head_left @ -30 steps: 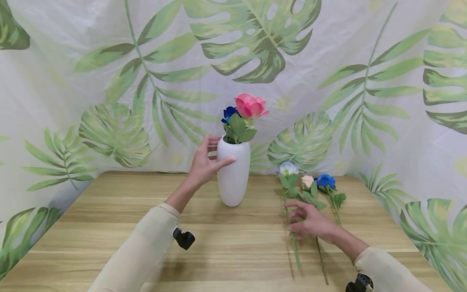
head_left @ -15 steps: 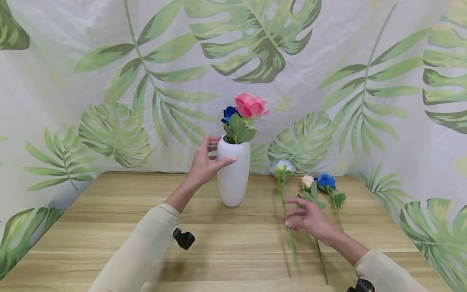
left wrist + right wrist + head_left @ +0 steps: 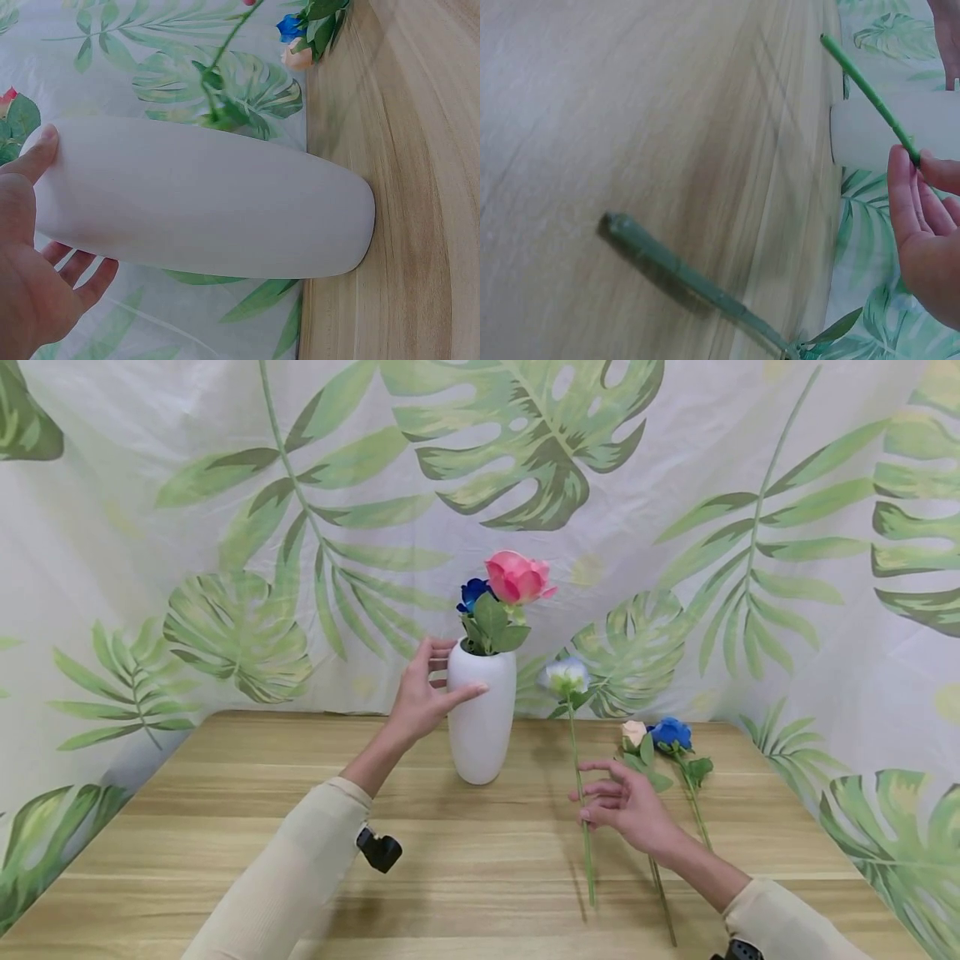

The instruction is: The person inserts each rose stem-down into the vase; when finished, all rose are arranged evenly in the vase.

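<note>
in the head view, a person's right hand (image 3: 633, 810) pinches a white-and-blue flower (image 3: 567, 677) by its stem, the bloom upright to the right of a white vase (image 3: 482, 727) and apart from it. a firm pinch should stop the stem rolling, and the bloom is best kept clear of the peach rose (image 3: 633, 732) and blue rose (image 3: 671, 733) lying on the table (image 3: 450, 877). the upright vase holds a pink flower (image 3: 519, 577) and a dark blue flower (image 3: 474, 594), leaves crowding its mouth. in the left wrist view, the left hand (image 3: 41, 300) grips the vase near its top, thumb on one side, slightly spread fingers on the other; a steady hold there should guard against tipping. in the right wrist view, thumb and fingers pinch the green stem (image 3: 870, 94), its lower end protruding, the vase behind.
</note>
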Tool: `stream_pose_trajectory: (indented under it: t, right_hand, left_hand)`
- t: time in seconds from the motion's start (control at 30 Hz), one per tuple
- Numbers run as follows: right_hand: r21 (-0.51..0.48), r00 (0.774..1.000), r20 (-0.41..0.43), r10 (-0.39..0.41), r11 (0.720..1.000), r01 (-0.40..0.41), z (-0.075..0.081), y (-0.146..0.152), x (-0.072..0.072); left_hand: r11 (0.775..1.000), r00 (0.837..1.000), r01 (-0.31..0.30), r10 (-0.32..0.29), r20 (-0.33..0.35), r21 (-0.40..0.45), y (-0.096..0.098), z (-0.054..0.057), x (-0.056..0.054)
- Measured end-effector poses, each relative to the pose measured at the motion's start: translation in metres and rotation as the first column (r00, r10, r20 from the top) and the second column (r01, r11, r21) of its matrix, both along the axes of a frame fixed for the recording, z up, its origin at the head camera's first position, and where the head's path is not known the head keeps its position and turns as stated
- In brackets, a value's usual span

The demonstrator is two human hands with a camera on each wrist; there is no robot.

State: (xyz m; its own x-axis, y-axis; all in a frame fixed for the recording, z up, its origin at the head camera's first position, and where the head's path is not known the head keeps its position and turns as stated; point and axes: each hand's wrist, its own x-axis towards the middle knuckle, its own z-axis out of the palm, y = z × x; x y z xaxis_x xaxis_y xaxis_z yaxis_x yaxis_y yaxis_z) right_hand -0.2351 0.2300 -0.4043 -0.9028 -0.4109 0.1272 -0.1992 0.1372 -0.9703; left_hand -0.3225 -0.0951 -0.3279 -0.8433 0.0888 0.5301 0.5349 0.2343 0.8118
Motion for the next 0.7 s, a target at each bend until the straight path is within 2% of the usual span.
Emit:
stream_pose_trajectory:
  t: [0.37,0.7]
  right_hand:
    - [-0.120,0.998,-0.066,0.007,0.993,-0.015,0.008,-0.007,0.000]
    - [-0.159,0.998,-0.061,-0.007,0.987,-0.003,0.011,-0.011,0.003]
  left_hand:
    - [1.000,1.000,0.002,-0.002,-0.001,0.002,-0.001,-0.001,0.000]
    - [1.000,1.000,0.004,-0.004,0.007,0.000,0.000,0.000,0.001]
